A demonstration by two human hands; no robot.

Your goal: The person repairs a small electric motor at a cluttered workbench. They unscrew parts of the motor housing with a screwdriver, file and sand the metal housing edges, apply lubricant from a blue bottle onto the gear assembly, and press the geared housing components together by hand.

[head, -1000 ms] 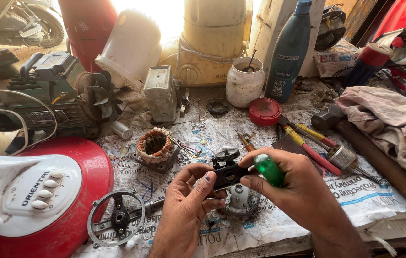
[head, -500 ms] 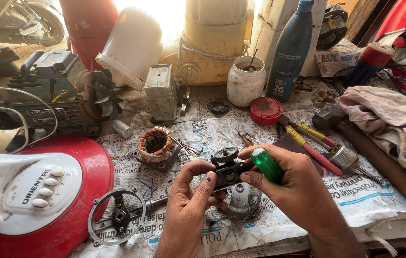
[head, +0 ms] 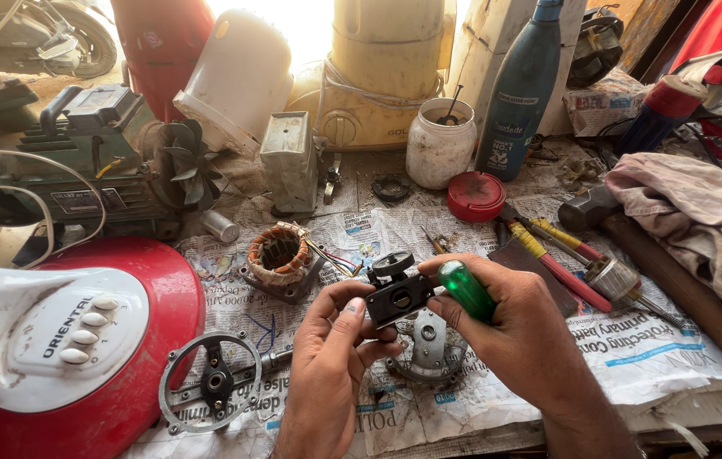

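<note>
Two hands over the newspaper. I see left hand point(head: 331, 357) pinching a small black part point(head: 398, 295); right hand point(head: 520, 327) closed around a green-handled screwdriver point(head: 465, 291), touching it.

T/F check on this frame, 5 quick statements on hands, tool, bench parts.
1. The right hand grips a green-handled screwdriver. True.
2. The left hand holds a small black part with a knob. True.
3. The copper-wound stator rests in the left hand. False: it lies on the newspaper, apart from both hands.
4. The red lid sits screwed onto the white jar. False: the lid lies flat on the bench beside the open jar.
5. A round metal spoked bracket lies on the paper left of the left hand. True.
</note>
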